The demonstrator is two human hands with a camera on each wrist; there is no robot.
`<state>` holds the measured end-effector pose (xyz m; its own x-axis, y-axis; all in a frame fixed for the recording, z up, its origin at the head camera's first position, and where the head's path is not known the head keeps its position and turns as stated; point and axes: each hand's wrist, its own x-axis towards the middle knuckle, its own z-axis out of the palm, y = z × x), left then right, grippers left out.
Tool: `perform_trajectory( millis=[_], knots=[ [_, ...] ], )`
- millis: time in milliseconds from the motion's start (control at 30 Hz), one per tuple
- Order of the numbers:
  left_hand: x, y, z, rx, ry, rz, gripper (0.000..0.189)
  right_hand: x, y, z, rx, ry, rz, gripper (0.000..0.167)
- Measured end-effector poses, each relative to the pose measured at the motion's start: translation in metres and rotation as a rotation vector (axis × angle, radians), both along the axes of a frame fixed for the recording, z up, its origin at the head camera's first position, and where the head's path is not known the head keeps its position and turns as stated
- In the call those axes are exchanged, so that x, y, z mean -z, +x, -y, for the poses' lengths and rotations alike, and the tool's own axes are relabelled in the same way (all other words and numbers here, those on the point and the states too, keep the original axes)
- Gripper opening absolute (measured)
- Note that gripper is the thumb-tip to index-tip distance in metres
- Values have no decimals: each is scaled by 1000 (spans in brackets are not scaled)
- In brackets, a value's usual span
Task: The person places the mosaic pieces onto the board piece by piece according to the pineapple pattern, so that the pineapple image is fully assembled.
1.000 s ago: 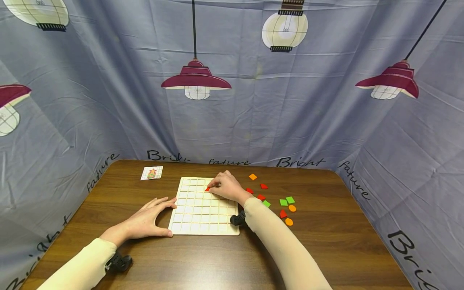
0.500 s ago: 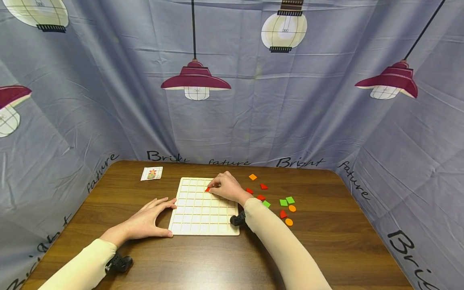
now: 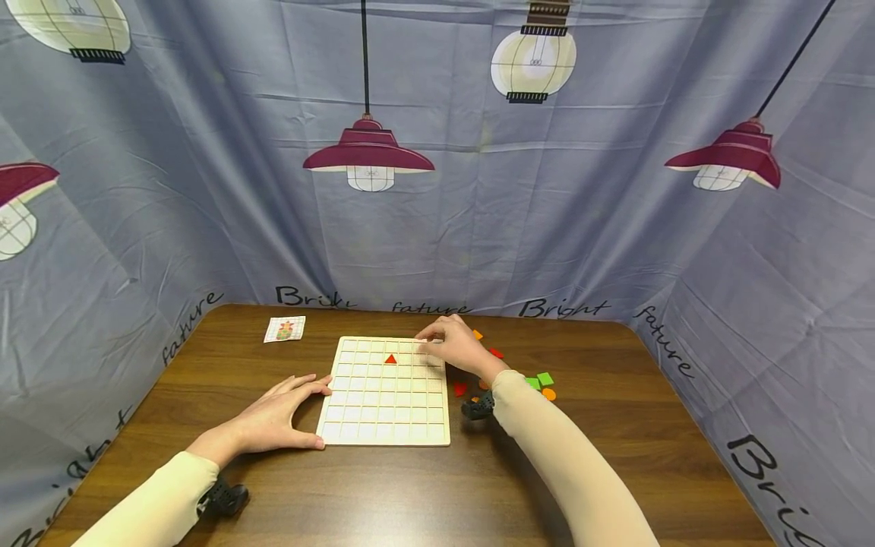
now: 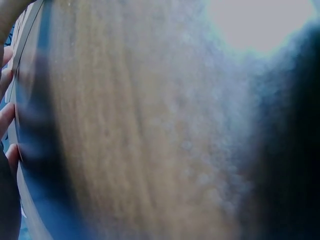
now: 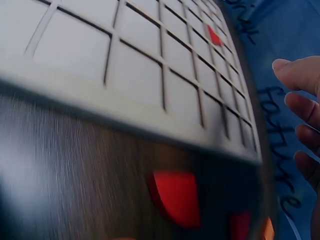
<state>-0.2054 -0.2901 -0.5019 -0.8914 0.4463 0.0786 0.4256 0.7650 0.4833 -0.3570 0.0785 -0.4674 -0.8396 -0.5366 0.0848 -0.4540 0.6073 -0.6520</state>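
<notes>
A pale square board (image 3: 383, 403) with a grid of cells lies on the brown table. One red triangle (image 3: 390, 359) sits in a cell of its upper rows, point away from me. At the board's left side rests my left hand (image 3: 276, 418), fingers on the edge and thumb at the near corner. Over the board's far right corner hovers my right hand (image 3: 459, 347), holding nothing. In the right wrist view its fingertips (image 5: 282, 65) are apart. A red piece (image 5: 177, 197) with a curved side lies beside the board there.
Right of the board lie green squares (image 3: 544, 378), an orange disc (image 3: 549, 394) and a red piece (image 3: 496, 353). My right arm covers several others. A small card (image 3: 284, 329) with a pineapple-like pattern lies at the back left. A grey-blue curtain (image 3: 437, 251) surrounds the table.
My right hand has let go of the red triangle, leaving it on the board, and has moved right toward the loose pieces. The left hand has stayed at the board's edge.
</notes>
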Motion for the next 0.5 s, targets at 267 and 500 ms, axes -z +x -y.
perform_trajectory(
  millis=[267, 500],
  knots=[
    [-2, 1, 0, -2, -10, -8, 85, -16, 5, -49, 58, -54, -67, 22],
    [-3, 2, -1, -7, -6, -21, 84, -25, 9, -82, 110, -50, -77, 22]
  ],
)
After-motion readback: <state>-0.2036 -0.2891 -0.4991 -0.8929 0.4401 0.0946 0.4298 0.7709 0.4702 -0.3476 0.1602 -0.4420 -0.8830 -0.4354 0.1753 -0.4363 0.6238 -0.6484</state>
